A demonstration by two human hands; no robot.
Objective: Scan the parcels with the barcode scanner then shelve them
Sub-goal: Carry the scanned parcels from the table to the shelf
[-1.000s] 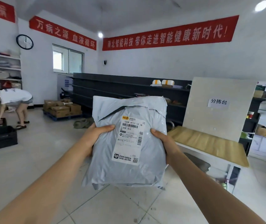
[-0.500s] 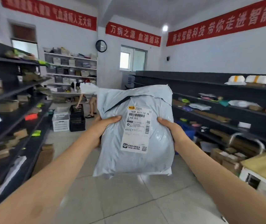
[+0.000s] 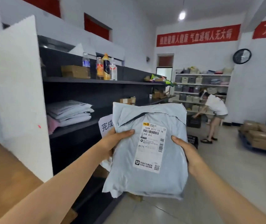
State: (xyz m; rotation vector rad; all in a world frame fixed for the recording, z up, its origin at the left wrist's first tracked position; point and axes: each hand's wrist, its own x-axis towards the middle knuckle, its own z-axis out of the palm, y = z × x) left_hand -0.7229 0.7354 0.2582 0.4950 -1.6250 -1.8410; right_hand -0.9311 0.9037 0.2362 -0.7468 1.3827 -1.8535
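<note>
I hold a grey plastic mailer parcel (image 3: 129, 159) upright in front of me, its white shipping label (image 3: 151, 147) with barcodes facing me. My left hand (image 3: 114, 141) grips its left edge, thumb across the front. My right hand (image 3: 184, 151) grips the right edge the same way. Just behind and left of the parcel stands a dark shelf unit (image 3: 96, 81); its middle shelf holds a stack of flat grey and white mailers (image 3: 69, 113). No barcode scanner is in view.
A white panel (image 3: 17, 94) and a wooden tabletop (image 3: 3, 178) lie at my left. Bottles (image 3: 104, 68) and a carton stand on the upper shelf. A person (image 3: 214, 110) bends over black crates by white shelving at the back. Cardboard boxes on a pallet (image 3: 261, 138) sit at right.
My view has swung left, from the room's far end to the dark shelf unit beside the wooden table. The parcel stays held in both hands, unchanged.
</note>
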